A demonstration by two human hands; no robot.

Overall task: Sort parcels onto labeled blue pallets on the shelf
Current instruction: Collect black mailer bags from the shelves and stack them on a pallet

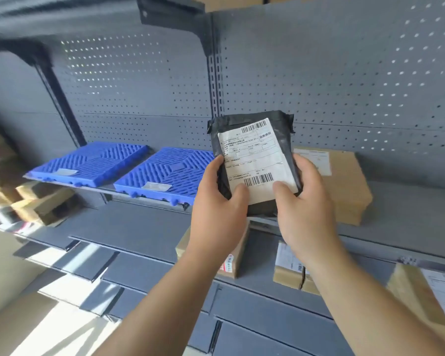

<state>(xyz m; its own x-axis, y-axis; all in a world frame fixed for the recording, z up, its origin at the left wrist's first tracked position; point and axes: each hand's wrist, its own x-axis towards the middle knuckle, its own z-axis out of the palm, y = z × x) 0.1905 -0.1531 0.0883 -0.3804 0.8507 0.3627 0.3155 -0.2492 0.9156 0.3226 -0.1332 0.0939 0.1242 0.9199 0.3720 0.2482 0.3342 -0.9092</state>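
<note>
Up in front of the perforated grey metal back panel point(344, 80), both hands grip a flat black plastic mailer point(280, 140), crinkled at its top edge, with a white paper label point(257, 160) bearing barcodes. The left hand point(216, 211) clasps its left edge, thumb on the label; the right hand point(306, 214) clasps the right edge likewise. Two blue ribbed plastic pallets point(93, 163) point(165, 173) lie side by side on the shelf point(139, 227), left of the mailer. A brown cardboard box point(344, 183) sits behind the right hand.
</note>
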